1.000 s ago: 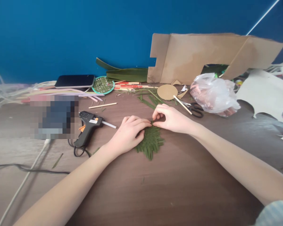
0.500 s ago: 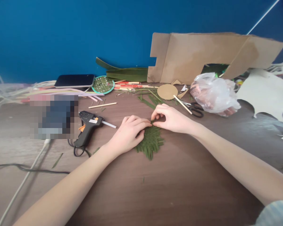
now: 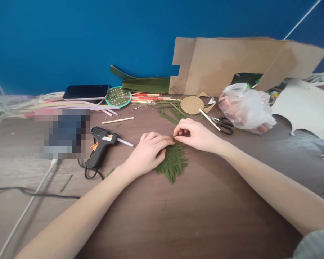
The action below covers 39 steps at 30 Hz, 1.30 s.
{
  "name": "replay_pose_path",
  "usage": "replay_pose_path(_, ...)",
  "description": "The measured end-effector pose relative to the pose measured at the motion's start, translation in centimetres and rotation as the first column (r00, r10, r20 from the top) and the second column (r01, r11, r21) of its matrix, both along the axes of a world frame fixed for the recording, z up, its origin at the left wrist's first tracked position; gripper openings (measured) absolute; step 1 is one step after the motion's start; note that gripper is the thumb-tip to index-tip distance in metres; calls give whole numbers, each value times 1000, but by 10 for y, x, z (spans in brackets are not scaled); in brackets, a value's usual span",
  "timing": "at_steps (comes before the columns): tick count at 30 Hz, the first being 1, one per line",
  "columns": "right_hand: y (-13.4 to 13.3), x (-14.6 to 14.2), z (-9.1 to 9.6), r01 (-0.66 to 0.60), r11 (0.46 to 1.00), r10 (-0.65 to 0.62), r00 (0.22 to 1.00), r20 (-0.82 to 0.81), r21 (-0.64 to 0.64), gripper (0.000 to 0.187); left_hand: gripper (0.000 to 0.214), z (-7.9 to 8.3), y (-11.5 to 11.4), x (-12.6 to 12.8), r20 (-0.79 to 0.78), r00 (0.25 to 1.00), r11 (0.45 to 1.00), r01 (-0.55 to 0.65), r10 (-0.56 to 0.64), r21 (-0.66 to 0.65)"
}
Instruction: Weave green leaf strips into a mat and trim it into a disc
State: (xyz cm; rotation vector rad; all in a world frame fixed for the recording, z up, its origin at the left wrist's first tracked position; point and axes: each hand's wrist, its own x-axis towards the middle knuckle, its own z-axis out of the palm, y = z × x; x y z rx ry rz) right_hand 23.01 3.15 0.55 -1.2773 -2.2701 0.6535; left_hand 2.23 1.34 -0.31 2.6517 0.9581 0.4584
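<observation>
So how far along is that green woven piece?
The woven patch of green strips is already interlaced, its ends ragged. The left hand presses it flat while the right hand pinches its far edge. Behind it, loose strips lie unused, and the glue gun sits untouched, so probably more weaving remains.

A black glue gun (image 3: 99, 147) lies on the brown desk (image 3: 205, 208), its nozzle pointing right, with dark and white cables (image 3: 29, 194) trailing off to the left. Behind it a dark phone (image 3: 85, 92) rests beside a round green woven disc (image 3: 118, 97) and a loose wooden stick (image 3: 117, 121). Long green leaves (image 3: 147, 85) lie against the blue wall (image 3: 70, 43). A cut cardboard sheet (image 3: 226, 64) stands at the back, with a cardboard disc (image 3: 192, 105), black scissors (image 3: 223, 126) and a crumpled plastic bag (image 3: 245, 108) before it.
</observation>
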Motion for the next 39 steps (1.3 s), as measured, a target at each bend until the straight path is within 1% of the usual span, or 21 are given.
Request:
replay_pose_path(4,0,-1,1,24,999,-23,999,-23,28,7,35,0,0,0,2,1000,1000,-1,1,1)
replay_pose_path(8,-1,-2,0,6,997,-1,998,-68,72,9,37,1,0,1,5,1000,1000,-2,2,-13)
replay_pose_path(11,-2,-4,-1,-7,997,15,994,-104,80,10,40,1,1,2,8,1000,999,-10,10,-33)
replay_pose_path(15,-2,-6,-2,-9,998,17,991,-135,63,10,43,2,1,1,3,1000,998,-24,24,-55)
replay_pose_path(21,-4,-9,-6,60,998,-63,977,-204,-23,9,43,2,1,1,5,999,997,-33,33,-67)
replay_pose_path(26,-3,-12,-8,80,996,-90,964,-250,-50,3,41,2,2,1,16,999,998,-33,34,-63)
replay_pose_path(29,-2,-14,-9,87,994,-101,957,-271,-65,4,41,2,2,1,21,999,998,-33,35,-59)
replay_pose_path(34,-1,-13,-8,85,994,-99,960,-260,-65,3,41,2,1,1,29,999,998,-28,29,-57)
replay_pose_path(39,-1,-12,-7,64,993,-87,964,-251,-99,8,37,3,1,1,24,999,997,-29,30,-68)
